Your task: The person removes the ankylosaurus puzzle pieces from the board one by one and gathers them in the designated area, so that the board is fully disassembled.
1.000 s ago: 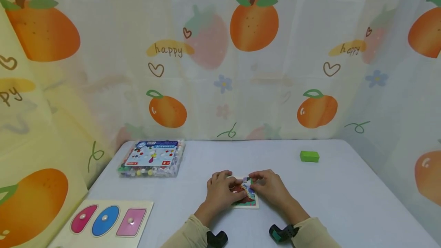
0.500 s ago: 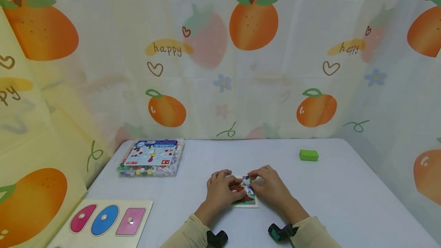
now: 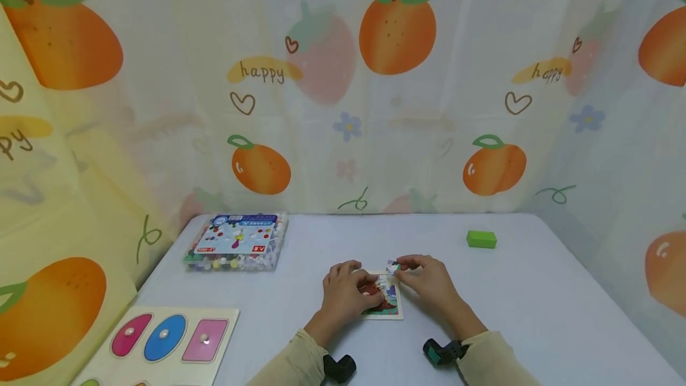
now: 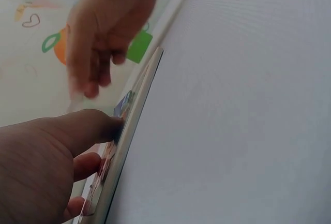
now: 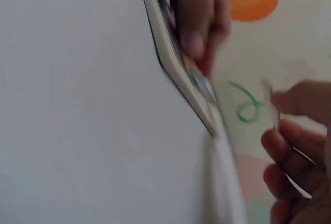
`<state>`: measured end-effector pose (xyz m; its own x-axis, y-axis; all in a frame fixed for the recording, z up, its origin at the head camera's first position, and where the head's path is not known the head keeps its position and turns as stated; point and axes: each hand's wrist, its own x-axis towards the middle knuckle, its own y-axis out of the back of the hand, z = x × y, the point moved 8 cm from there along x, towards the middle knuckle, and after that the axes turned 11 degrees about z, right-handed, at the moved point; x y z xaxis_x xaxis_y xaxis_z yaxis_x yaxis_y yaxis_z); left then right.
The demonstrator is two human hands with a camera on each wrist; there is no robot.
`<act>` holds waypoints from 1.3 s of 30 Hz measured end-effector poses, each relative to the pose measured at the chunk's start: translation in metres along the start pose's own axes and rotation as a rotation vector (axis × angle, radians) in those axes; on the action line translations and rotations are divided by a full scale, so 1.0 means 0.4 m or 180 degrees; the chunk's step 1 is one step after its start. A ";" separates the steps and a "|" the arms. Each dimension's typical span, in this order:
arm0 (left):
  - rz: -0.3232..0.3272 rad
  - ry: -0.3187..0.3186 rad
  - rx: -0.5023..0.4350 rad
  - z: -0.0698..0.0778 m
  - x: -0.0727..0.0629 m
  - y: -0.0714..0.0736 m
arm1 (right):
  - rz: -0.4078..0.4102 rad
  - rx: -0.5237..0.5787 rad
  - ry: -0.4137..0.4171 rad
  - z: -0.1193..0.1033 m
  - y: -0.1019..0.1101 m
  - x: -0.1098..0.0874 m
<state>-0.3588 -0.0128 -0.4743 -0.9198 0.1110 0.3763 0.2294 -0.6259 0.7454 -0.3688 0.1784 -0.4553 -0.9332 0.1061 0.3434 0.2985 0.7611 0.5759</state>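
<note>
A small jigsaw puzzle (image 3: 389, 295) with a colourful picture in a pale tray frame (image 3: 388, 317) lies on the white table. My left hand (image 3: 345, 293) rests over its left part, thumb and fingertips touching the picture. Just off the puzzle's far right corner, my right hand (image 3: 430, 282) pinches a puzzle piece (image 3: 392, 266) between thumb and forefinger. In the right wrist view that thin piece (image 5: 274, 107) stands on edge between the fingertips, apart from the frame. The left hand covers much of the picture.
A clear box of coloured beads (image 3: 236, 243) stands at the back left. A knob board (image 3: 174, 338) with coloured shapes lies at the front left. At the back right sits a green block (image 3: 481, 239). A fruit-print curtain (image 3: 396, 136) hangs behind the table.
My right hand has lifted a puzzle piece from the upper right of the puzzle and moved slightly right with it. The left hand stays on the puzzle.
</note>
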 end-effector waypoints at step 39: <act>-0.0105 -0.0228 -0.0048 -0.010 0.003 -0.004 | -0.0969 -0.0668 0.0578 -0.033 0.070 -0.009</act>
<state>-0.3616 -0.0149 -0.4773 -0.9016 0.1863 0.3904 0.1940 -0.6324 0.7499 -0.3543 0.1909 -0.4309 -0.9403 -0.2328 0.2484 0.0660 0.5912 0.8038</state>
